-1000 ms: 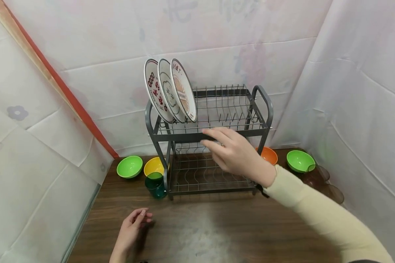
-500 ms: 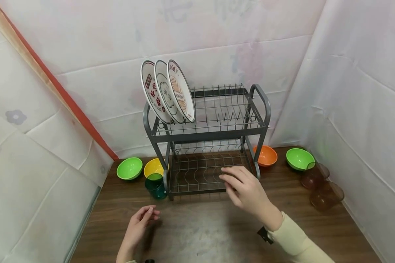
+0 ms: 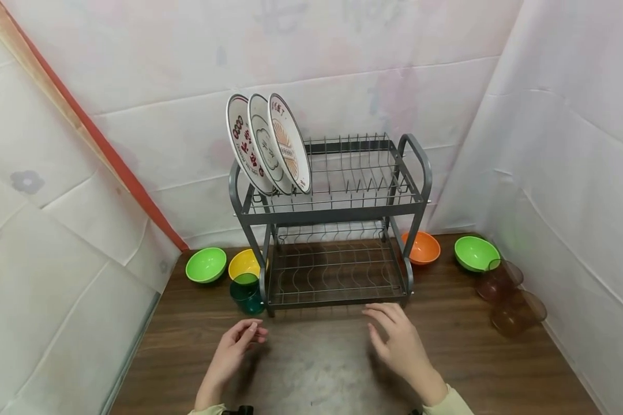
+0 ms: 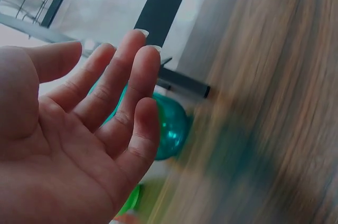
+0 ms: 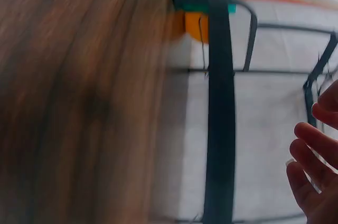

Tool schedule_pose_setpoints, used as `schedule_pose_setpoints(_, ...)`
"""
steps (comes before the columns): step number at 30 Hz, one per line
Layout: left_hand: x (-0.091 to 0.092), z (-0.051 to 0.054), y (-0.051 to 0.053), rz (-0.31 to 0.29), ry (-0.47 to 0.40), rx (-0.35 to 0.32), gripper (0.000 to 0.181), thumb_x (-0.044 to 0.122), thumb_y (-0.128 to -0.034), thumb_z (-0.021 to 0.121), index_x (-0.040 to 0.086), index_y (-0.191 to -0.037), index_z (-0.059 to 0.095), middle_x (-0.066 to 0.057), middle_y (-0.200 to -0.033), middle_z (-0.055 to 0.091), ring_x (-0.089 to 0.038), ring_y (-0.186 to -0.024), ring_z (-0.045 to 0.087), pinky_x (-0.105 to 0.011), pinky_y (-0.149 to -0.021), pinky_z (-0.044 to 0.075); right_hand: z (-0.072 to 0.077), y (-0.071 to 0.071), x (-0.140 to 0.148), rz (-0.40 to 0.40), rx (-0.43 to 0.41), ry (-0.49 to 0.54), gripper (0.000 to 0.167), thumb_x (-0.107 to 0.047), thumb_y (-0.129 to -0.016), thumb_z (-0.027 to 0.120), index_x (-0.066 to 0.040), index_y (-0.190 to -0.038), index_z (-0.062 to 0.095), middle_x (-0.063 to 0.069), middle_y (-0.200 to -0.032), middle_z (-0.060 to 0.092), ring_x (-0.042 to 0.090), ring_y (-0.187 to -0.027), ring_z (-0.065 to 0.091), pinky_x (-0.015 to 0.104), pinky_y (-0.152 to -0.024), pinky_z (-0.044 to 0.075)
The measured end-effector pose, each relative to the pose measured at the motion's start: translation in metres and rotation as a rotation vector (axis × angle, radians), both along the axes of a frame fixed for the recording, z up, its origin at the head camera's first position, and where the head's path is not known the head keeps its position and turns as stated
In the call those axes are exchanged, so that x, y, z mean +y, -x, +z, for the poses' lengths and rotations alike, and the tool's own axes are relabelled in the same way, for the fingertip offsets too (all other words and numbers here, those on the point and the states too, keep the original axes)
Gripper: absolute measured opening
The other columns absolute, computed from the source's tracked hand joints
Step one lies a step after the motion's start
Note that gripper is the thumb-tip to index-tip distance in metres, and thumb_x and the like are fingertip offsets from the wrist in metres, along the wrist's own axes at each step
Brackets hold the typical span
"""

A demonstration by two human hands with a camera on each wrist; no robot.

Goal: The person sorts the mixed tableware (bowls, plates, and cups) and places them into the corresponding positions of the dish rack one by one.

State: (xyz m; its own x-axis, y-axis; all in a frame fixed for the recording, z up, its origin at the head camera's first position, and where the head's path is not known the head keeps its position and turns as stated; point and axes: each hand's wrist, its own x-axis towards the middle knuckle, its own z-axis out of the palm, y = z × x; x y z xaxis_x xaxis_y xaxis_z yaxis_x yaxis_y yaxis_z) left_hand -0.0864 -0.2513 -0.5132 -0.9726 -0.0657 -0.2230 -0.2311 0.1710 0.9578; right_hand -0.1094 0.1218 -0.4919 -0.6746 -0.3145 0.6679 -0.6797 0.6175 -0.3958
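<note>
A dark grey two-tier dish rack [image 3: 337, 216] stands at the back of the wooden table. Three printed plates, the rightmost a sunburst plate [image 3: 289, 144], lean upright in the left slots of its upper tier. In front of the rack my left hand [image 3: 233, 349] hovers with loosely bent fingers, holding nothing; the teal cup [image 3: 247, 297] is nearest to it. The left wrist view shows that palm [image 4: 68, 145] bare. My right hand [image 3: 397, 340] is before the rack's right front corner, also without anything in it. Its relaxed fingers [image 5: 311, 145] show at the right wrist view's edge.
Left of the rack sit a green bowl [image 3: 206, 265] and a yellow bowl [image 3: 243, 265]. To its right are an orange bowl [image 3: 423, 249], another green bowl [image 3: 476, 253] and two brownish see-through cups, one a front cup [image 3: 516, 314]. Cloth walls [image 3: 576, 202] enclose the table.
My right hand has come down from in front of the rack's upper tier to low above the table. My left hand has shifted slightly right and forward. The plates have stayed put.
</note>
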Motion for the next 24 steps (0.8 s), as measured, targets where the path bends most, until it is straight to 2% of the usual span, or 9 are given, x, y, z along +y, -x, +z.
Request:
schedule_pose_setpoints(5, 0.012, 0.002, -0.001, -0.069, 0.0, 0.015, 0.042, 0.03, -0.1059, 0.05, -0.006, -0.126, 0.058, -0.017, -0.107, 0.07, -0.032, -0.097, 0.066, -0.045, -0.088, 0.05, -0.009, 0.005, 0.029, -0.148, 0.01, 0.062, 0.026, -0.002, -0.081, 0.068, -0.006, -0.107, 0.072, 0.006, -0.111, 0.068, 0.027, -0.101, 0.06, 0.035, -0.088, 0.043)
schedule_pose_setpoints(15, 0.039, -0.006, 0.002, -0.214, -0.071, 0.058, 0.038, 0.021, -0.1069, 0.048, -0.012, -0.123, 0.055, -0.021, -0.107, 0.068, -0.039, -0.098, 0.066, -0.052, -0.088, 0.051, -0.006, 0.007, 0.106, -0.43, 0.049, 0.101, 0.022, -0.001, -0.081, 0.065, 0.003, -0.102, 0.07, 0.022, -0.107, 0.067, 0.042, -0.097, 0.055, 0.048, -0.085, 0.038)
schedule_pose_setpoints(18, 0.043, -0.009, 0.002, -0.23, -0.069, 0.05, 0.037, 0.02, -0.1071, 0.047, -0.012, -0.123, 0.056, -0.021, -0.107, 0.069, -0.039, -0.098, 0.066, -0.052, -0.087, 0.051, -0.001, 0.004, 0.126, -0.524, 0.032, 0.134, 0.023, 0.001, -0.081, 0.064, 0.005, -0.103, 0.069, 0.025, -0.109, 0.066, 0.047, -0.1, 0.052, 0.052, -0.087, 0.036)
schedule_pose_setpoints(24, 0.044, -0.013, 0.002, -0.224, -0.057, 0.028, 0.036, 0.019, -0.107, 0.047, -0.012, -0.123, 0.056, -0.02, -0.106, 0.069, -0.035, -0.095, 0.067, -0.048, -0.085, 0.052, 0.01, -0.001, 0.159, -0.714, -0.025, 0.168, 0.03, -0.002, -0.081, 0.065, 0.005, -0.109, 0.07, 0.029, -0.117, 0.063, 0.051, -0.108, 0.049, 0.057, -0.093, 0.033)
